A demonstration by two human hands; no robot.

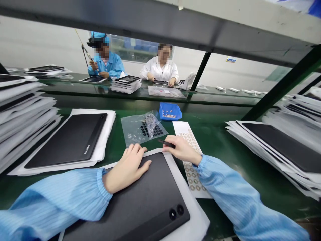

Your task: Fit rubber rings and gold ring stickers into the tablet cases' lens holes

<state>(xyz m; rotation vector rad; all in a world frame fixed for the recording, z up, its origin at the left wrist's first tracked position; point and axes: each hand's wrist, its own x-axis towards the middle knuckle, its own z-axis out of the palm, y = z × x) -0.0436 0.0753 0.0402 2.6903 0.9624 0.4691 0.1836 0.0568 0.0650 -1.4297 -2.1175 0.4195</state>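
A black tablet back panel (pixel 150 194) with two round camera rings lies on white sheet material in front of me. My left hand (pixel 129 165) rests on its upper left part, fingers spread and thumb out. Closed around a thin dark tool, my right hand (pixel 182 148) is at the panel's top right corner. The dark tool (pixel 167 144) points left, its tip near the sheet's edge. Right of the panel lies a white strip with rows of small rings (pixel 194 175), partly under my right sleeve. Beyond my hands is a clear bag with black rings (pixel 134 129).
A blue bin (pixel 170 111) of small parts stands behind the strip. Another dark panel (pixel 67 140) lies on sheets at left, beside a tall stack (pixel 25 117). More stacked panels (pixel 283 144) are at right. Two people sit across the bench, under an overhead shelf (pixel 150 23).
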